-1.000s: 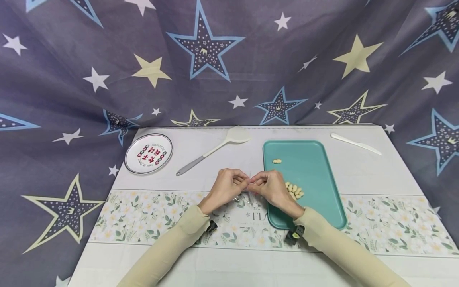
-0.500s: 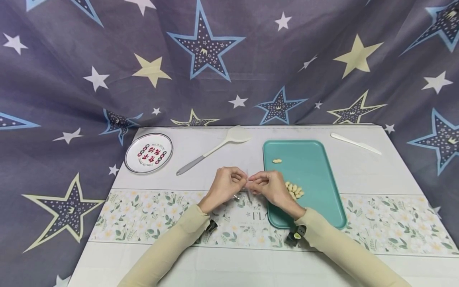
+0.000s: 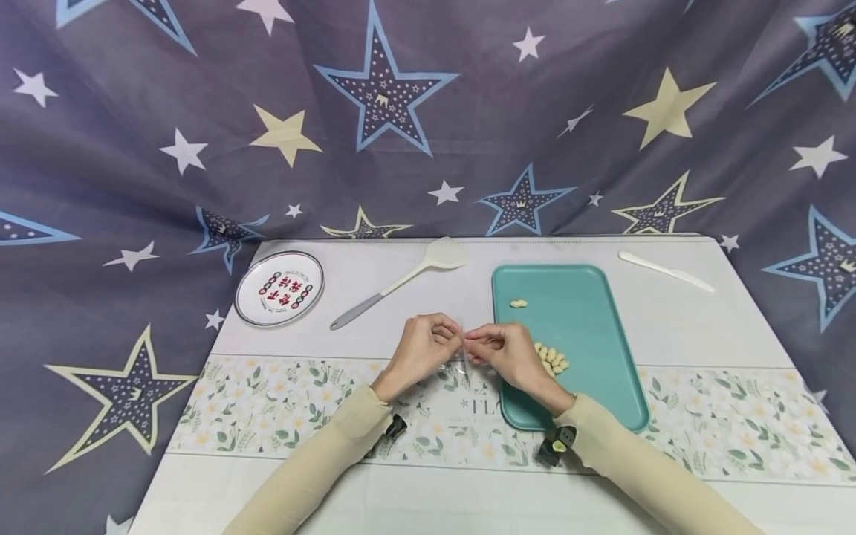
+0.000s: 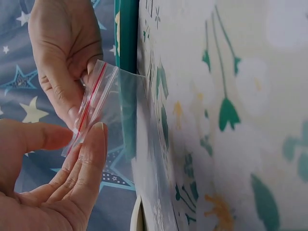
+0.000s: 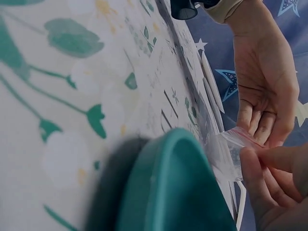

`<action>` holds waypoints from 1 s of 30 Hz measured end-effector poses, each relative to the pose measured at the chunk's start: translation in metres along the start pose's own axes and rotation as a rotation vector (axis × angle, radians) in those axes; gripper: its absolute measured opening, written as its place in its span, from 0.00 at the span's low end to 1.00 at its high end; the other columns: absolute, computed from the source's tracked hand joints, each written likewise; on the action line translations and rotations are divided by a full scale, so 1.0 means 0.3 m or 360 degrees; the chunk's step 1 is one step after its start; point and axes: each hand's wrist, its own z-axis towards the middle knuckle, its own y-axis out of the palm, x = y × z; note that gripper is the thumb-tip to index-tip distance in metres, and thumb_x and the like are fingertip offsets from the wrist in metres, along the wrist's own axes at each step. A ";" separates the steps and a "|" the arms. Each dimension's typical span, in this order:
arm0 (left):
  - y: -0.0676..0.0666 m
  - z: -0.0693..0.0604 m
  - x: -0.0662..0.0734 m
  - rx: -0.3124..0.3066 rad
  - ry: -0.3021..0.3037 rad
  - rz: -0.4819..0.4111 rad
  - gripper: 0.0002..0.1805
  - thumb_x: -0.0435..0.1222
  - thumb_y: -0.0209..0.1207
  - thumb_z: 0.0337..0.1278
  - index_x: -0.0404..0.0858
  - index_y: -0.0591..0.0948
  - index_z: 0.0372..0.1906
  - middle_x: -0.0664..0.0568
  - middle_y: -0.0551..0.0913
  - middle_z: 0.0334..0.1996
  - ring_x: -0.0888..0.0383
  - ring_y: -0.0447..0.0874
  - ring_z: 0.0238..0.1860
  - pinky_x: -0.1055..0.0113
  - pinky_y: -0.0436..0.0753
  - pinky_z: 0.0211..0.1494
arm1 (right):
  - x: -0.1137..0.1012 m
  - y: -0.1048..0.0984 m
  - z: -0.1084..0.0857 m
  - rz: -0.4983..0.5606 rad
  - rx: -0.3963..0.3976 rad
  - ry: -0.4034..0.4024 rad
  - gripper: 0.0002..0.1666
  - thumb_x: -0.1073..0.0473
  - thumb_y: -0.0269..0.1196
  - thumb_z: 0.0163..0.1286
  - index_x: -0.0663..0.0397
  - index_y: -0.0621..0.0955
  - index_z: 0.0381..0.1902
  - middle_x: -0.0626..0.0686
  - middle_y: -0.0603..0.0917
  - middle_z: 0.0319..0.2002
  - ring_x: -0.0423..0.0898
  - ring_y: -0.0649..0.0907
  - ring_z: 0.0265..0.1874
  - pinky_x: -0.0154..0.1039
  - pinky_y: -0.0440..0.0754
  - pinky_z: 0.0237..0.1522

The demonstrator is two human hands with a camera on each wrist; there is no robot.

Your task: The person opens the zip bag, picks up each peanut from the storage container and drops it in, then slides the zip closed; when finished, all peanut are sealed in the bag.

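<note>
A clear zip bag (image 4: 121, 103) with a red line along its top edge hangs between my hands, its lower part near the table. In the left wrist view, my left hand (image 3: 420, 348) pinches the zip strip between thumb and fingers. Facing it, my right hand (image 3: 511, 358) pinches the same strip, also visible in the right wrist view on the bag (image 5: 225, 153). The fingertips of both hands are close together. Whether the zip is parted I cannot tell. Close by my right hand, several peanuts (image 3: 550, 358) lie in the teal tray (image 3: 588, 327), partly hidden by the hand.
A single peanut (image 3: 518, 304) lies near the tray's far left corner. Behind the hands is a spatula (image 3: 401, 284) with a grey handle. A round white plate (image 3: 279, 288) sits at the left, and a white knife (image 3: 665, 270) at the back right.
Both hands stay on the bag's top strip, with small finger shifts. The bag below the fingers is turned slightly. Plate, spatula, tray and knife stay in place.
</note>
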 end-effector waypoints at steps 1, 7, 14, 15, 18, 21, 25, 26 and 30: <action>-0.001 -0.001 0.000 -0.0002 0.0002 0.0000 0.06 0.31 0.62 0.63 0.36 0.89 0.38 0.48 0.92 0.31 0.61 0.91 0.31 0.73 0.88 0.37 | -0.003 0.000 0.000 -0.0010 0.0000 -0.0002 0.10 0.62 0.70 0.71 0.61 0.90 0.47 0.61 0.92 0.32 0.56 0.92 0.29 0.45 0.88 0.24; -0.005 -0.006 0.002 -0.0005 -0.0016 0.0002 0.06 0.29 0.63 0.60 0.36 0.89 0.39 0.48 0.91 0.31 0.61 0.90 0.31 0.72 0.88 0.37 | -0.011 0.001 0.000 -0.0055 -0.0005 0.0001 0.10 0.61 0.70 0.72 0.60 0.90 0.46 0.59 0.92 0.30 0.57 0.92 0.28 0.44 0.86 0.20; -0.004 -0.008 0.003 -0.0020 0.0023 -0.0007 0.08 0.27 0.66 0.58 0.33 0.89 0.42 0.45 0.91 0.32 0.60 0.90 0.31 0.73 0.88 0.36 | -0.011 0.002 -0.002 -0.0065 0.0014 0.0019 0.08 0.63 0.69 0.71 0.61 0.90 0.46 0.59 0.92 0.29 0.55 0.92 0.27 0.41 0.85 0.20; -0.004 -0.008 0.004 -0.0015 0.0033 0.0005 0.08 0.26 0.66 0.58 0.33 0.89 0.42 0.45 0.91 0.32 0.59 0.90 0.30 0.73 0.87 0.36 | -0.011 0.001 -0.002 -0.0071 0.0017 0.0019 0.08 0.64 0.69 0.71 0.61 0.90 0.45 0.59 0.92 0.30 0.54 0.92 0.27 0.40 0.85 0.21; -0.005 -0.008 0.007 0.0001 0.0050 0.0046 0.09 0.25 0.65 0.57 0.33 0.90 0.42 0.45 0.91 0.31 0.59 0.90 0.30 0.73 0.87 0.35 | -0.011 -0.001 -0.003 -0.0084 0.0028 0.0023 0.08 0.65 0.68 0.71 0.61 0.90 0.45 0.59 0.92 0.29 0.52 0.92 0.27 0.37 0.85 0.22; -0.006 -0.008 0.009 0.0017 0.0064 0.0084 0.10 0.25 0.64 0.57 0.33 0.91 0.42 0.45 0.91 0.30 0.59 0.90 0.29 0.74 0.87 0.34 | -0.011 -0.002 -0.003 -0.0083 0.0040 0.0035 0.08 0.66 0.68 0.71 0.62 0.90 0.45 0.59 0.92 0.29 0.51 0.92 0.26 0.37 0.85 0.22; -0.007 -0.007 0.010 0.0051 0.0090 0.0141 0.11 0.25 0.64 0.57 0.32 0.91 0.43 0.46 0.91 0.29 0.62 0.88 0.26 0.74 0.86 0.31 | -0.010 -0.006 0.003 -0.0085 0.0053 0.0046 0.10 0.70 0.65 0.70 0.65 0.89 0.46 0.60 0.91 0.30 0.50 0.91 0.25 0.39 0.86 0.23; -0.007 -0.007 0.011 0.0061 0.0102 0.0150 0.11 0.25 0.63 0.57 0.32 0.91 0.44 0.46 0.91 0.29 0.63 0.87 0.25 0.74 0.85 0.30 | -0.011 -0.007 0.005 -0.0087 0.0058 0.0047 0.10 0.71 0.65 0.69 0.65 0.89 0.46 0.61 0.91 0.30 0.50 0.91 0.24 0.40 0.87 0.23; -0.010 -0.006 0.011 0.0072 0.0130 0.0164 0.12 0.26 0.62 0.60 0.32 0.90 0.46 0.47 0.91 0.31 0.64 0.86 0.25 0.75 0.84 0.30 | -0.010 -0.012 0.012 -0.0066 0.0072 0.0052 0.12 0.72 0.63 0.70 0.66 0.88 0.48 0.62 0.91 0.31 0.50 0.91 0.24 0.41 0.90 0.27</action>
